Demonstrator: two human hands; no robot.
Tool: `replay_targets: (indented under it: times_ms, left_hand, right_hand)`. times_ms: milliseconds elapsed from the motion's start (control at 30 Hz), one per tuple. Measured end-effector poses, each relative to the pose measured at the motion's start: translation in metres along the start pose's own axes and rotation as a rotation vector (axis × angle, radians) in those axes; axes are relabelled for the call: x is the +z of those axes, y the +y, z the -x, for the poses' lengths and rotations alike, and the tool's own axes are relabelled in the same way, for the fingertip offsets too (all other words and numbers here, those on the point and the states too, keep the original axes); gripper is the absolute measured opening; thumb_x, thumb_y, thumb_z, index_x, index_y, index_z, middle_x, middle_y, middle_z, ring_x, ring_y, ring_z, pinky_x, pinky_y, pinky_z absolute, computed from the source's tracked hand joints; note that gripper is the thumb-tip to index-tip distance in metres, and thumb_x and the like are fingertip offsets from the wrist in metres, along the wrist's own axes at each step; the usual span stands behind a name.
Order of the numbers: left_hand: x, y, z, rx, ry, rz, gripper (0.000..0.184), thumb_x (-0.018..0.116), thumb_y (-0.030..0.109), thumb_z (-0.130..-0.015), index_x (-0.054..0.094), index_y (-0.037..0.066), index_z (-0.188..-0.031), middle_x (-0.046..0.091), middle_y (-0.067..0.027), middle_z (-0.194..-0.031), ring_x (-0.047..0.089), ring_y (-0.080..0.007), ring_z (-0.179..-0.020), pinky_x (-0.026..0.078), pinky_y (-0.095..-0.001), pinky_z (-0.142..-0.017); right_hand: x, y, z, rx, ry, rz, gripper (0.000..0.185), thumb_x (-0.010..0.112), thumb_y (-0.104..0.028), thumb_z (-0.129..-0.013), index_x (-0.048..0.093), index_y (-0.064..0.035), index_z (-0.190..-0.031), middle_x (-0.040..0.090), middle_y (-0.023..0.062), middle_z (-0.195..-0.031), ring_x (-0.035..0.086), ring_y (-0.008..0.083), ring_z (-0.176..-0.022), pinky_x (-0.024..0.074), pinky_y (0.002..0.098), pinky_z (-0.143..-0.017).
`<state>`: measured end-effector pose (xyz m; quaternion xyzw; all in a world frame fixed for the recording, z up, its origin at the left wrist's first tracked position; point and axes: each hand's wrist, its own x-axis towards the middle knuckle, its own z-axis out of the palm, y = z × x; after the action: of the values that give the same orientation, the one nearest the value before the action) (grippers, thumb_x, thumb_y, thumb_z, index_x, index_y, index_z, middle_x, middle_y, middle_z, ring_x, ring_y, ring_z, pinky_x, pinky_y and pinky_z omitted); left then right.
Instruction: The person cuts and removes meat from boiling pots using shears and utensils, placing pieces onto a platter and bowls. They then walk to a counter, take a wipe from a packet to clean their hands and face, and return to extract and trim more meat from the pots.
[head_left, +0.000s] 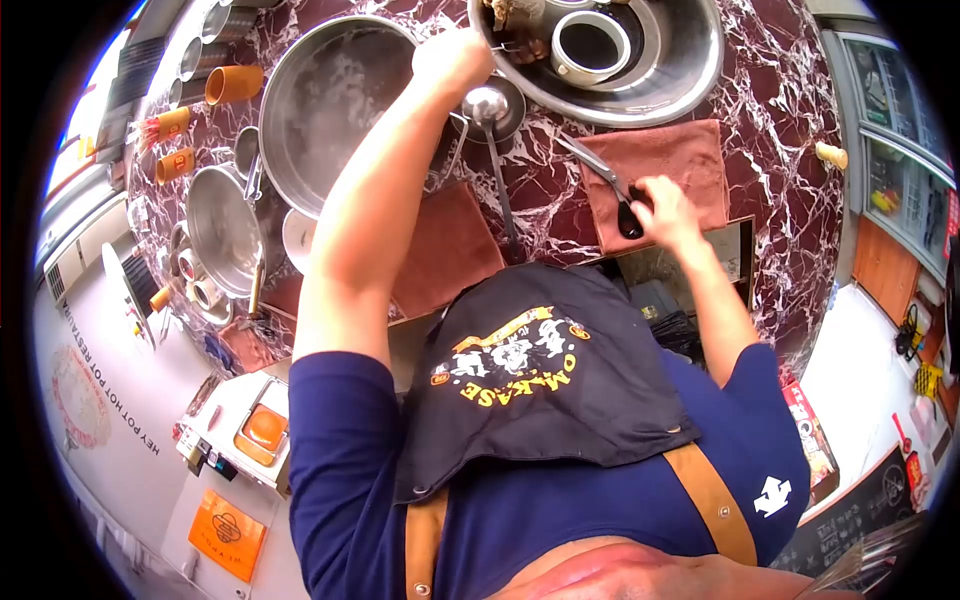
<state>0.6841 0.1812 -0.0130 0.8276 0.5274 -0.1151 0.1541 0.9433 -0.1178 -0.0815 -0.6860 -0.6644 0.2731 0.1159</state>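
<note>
My left hand (pixel 453 62) is a closed fist gripping a thin metal tool (pixel 503 48), mostly hidden; its tip reaches over the rim of a wide, round, stainless-steel basin (pixel 655 112). A pale round container (pixel 580 76) with dark contents sits inside the basin.

My right hand (pixel 668 210) has fingers curled at the black handles of long metal scissors (pixel 604 170); can't tell if the grip is fully closed. Scissors lie over a folded reddish-brown cloth (pixel 705 165), blades angled up-left, tips past the cloth edge, near the basin.

Large round steel pot (pixel 268 125) with cloudy contents sits left, beyond my left forearm. Long-handled steel ladle (pixel 487 104) between pot and basin. Second reddish-brown cloth (pixel 455 240) below it, left. All on a dark-red, white-veined marble counter (pixel 785 120).
</note>
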Motion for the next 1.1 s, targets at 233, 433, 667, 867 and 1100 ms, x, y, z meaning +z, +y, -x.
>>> replay_targets:
  times_ms: [233,433,667,867,1100]
  left_hand:
    - [-0.004,-0.006,-0.014,-0.072,-0.168,-0.012,0.029,0.057,0.02,-0.079,0.07,0.001,-0.098,0.068,-0.0211,-0.099,0.068,-0.0332,-0.091,0.053,-0.041,-0.081]
    - [-0.007,-0.006,-0.009,-0.026,-0.074,-0.089,0.029,0.051,0.019,-0.084,0.07,0.004,-0.1,0.069,-0.0172,-0.098,0.068,-0.0325,-0.091,0.053,-0.0425,-0.078]
    - [-0.039,0.018,-0.007,0.034,-0.119,-0.143,0.017,0.058,0.012,-0.077,0.072,0.004,-0.083,0.07,-0.0149,-0.077,0.069,-0.0278,-0.072,0.054,-0.0378,-0.066]
    - [-0.012,0.004,-0.052,0.146,-0.049,-0.263,0.017,0.058,0.016,-0.078,0.072,0.007,-0.083,0.071,-0.0123,-0.086,0.07,-0.028,-0.079,0.055,-0.041,-0.067]
    - [0.001,-0.056,-0.072,0.576,-0.165,-0.136,0.013,0.058,0.01,-0.07,0.071,0.007,-0.073,0.068,-0.0151,-0.076,0.067,-0.0322,-0.071,0.053,-0.0424,-0.062]
  right_hand:
    - [0.028,-0.009,0.027,0.059,0.083,0.081,0.051,0.075,-0.011,-0.066,0.051,-0.0037,-0.11,0.053,0.015,-0.108,0.056,0.0359,-0.096,0.0496,0.0447,-0.078]
    - [0.0,0.01,0.016,0.339,-0.229,-0.561,0.037,0.062,-0.01,-0.08,0.049,-0.0032,-0.113,0.061,0.0106,-0.09,0.062,0.0236,-0.081,0.0495,0.0349,-0.074]
    - [-0.063,-0.047,-0.062,0.208,-0.098,-0.256,0.04,0.057,-0.024,-0.081,0.054,-0.0076,-0.117,0.066,0.0177,-0.094,0.064,0.0328,-0.091,0.0495,0.0419,-0.081]
    - [-0.017,-0.078,-0.143,0.349,-0.189,0.074,0.034,0.049,-0.023,-0.083,0.056,-0.0049,-0.111,0.065,0.0254,-0.101,0.062,0.042,-0.099,0.0477,0.0496,-0.088]
    - [0.007,-0.068,-0.116,0.128,0.137,0.156,0.035,0.051,-0.023,-0.082,0.054,-0.0102,-0.115,0.061,0.0218,-0.088,0.062,0.0408,-0.082,0.0495,0.0532,-0.074]
